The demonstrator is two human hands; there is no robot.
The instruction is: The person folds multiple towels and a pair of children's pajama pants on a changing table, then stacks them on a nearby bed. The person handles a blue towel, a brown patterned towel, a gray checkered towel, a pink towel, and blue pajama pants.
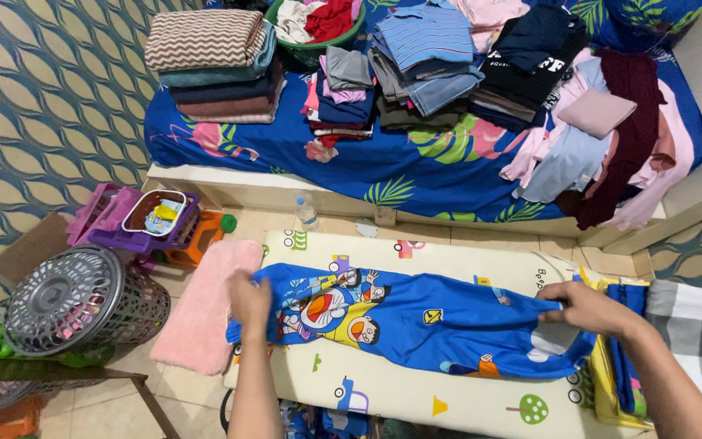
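Stretched lengthwise across the cream play mat (416, 390) on the floor: 1 blue cartoon-print cloth (416, 317), folded into a long narrow band, bright blue with round-faced cartoon figures near its left end and small yellow and white motifs toward the right. Left hand (249, 297) pinching the cloth's left end, grip pressed together on the fabric at the mat's left edge. Right hand (591, 307) clamped on the right end, fingers closed over the cloth near the mat's right edge.

Just beside the mat's left edge, 1 pink towel (205, 313), flat on the floor. Past the right edge, 1 grey-and-white checked cloth (692, 333), with yellow and blue fabric tucked against it. Bare mat along the near edge and the far edge, both free of cloth. Left of the towel, 1 grey mesh basket (83, 301) on its side and 1 purple basket (144, 219) holding small items.

Beyond the mat's far edge, the bed (383, 175) with 4 stacks of folded clothes, 1 green basket (310, 50) and loose pink and maroon garments at its right end.
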